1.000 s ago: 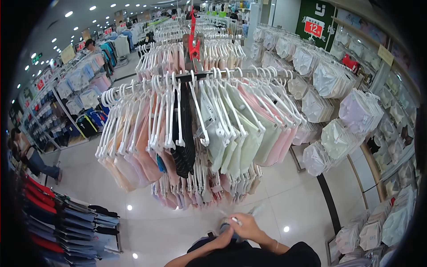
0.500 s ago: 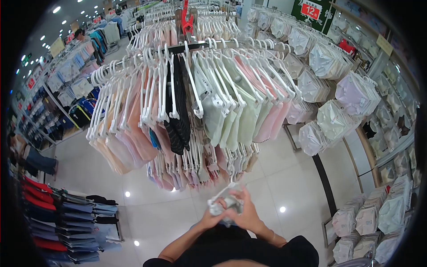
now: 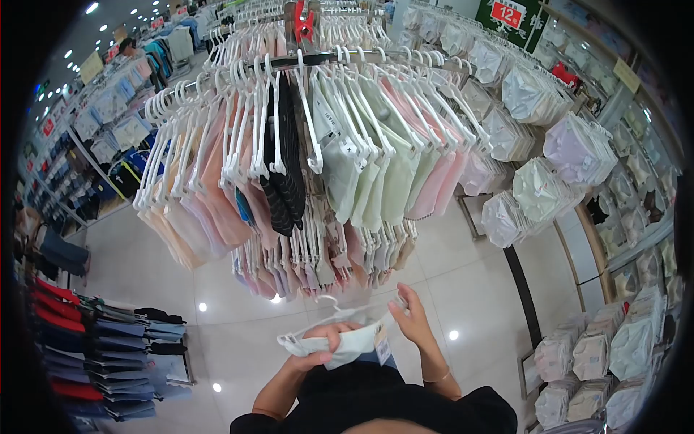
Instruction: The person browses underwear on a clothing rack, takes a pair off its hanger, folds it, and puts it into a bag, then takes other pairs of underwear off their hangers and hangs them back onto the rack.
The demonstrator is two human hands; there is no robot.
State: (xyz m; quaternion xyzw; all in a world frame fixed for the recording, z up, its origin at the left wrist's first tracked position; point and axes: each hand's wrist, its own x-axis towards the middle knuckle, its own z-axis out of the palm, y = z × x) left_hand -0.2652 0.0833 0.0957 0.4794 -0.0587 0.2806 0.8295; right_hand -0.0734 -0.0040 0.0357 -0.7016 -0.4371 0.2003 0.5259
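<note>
In front of my body, a white clip hanger has its hook upward. A pale mint-white pair of underpants hangs along it, with a paper tag at its right end. My left hand is closed around the underpants and the left part of the hanger. At the hanger's right end is my right hand, its thumb and fingers around the white clip end, which is slightly blurred.
Ahead stands a rack rail with several hangers of pastel underpants and one black striped pair. Packed underwear hangs on the right, and folded trousers hang at lower left. A person is at the far left.
My hands have moved apart, the left one leftward with the underpants. The bunched garment now lies stretched along the hanger, and its tag shows. The rack sits slightly higher in view.
</note>
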